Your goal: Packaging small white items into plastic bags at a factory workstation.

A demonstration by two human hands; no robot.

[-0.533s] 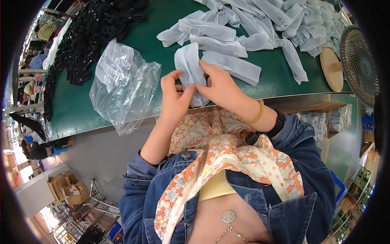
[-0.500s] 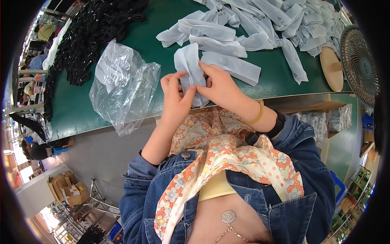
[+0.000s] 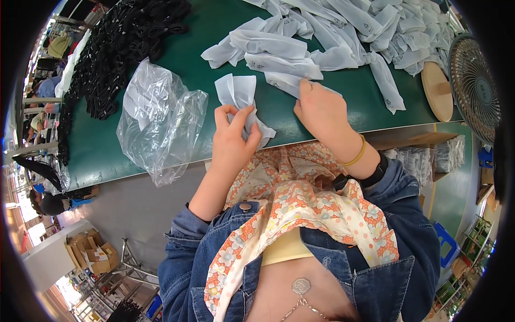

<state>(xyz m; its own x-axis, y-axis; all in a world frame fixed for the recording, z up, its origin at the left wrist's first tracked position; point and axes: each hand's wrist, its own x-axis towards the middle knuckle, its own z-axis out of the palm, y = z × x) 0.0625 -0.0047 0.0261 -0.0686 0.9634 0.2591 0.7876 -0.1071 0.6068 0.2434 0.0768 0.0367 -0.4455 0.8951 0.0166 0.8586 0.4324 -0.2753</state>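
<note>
My left hand (image 3: 234, 140) has its fingers closed on a frosted white plastic sleeve (image 3: 237, 89), creased and bent, near the table's front edge. The sleeve's far end stands above my fingers, and its lower end spreads out beside my thumb. To the right, my right hand (image 3: 323, 111) is closed over the near end of another frosted sleeve (image 3: 282, 82), which lies flat. My hand hides part of that sleeve, and its fingertips are partly out of sight. Just beyond lies a pile of similar filled sleeves (image 3: 271, 44).
A clear plastic bag (image 3: 161, 123) with white sheets inside hangs slightly over the edge of the green table (image 3: 99, 153). Black straps or cords (image 3: 129, 43) are heaped at the far left. A round wooden piece (image 3: 437, 96) and a fan (image 3: 475, 86) stand at the right.
My right hand has let go of the sleeve in my left hand and moved right onto the flat one. The sleeve in my left hand has folded over more.
</note>
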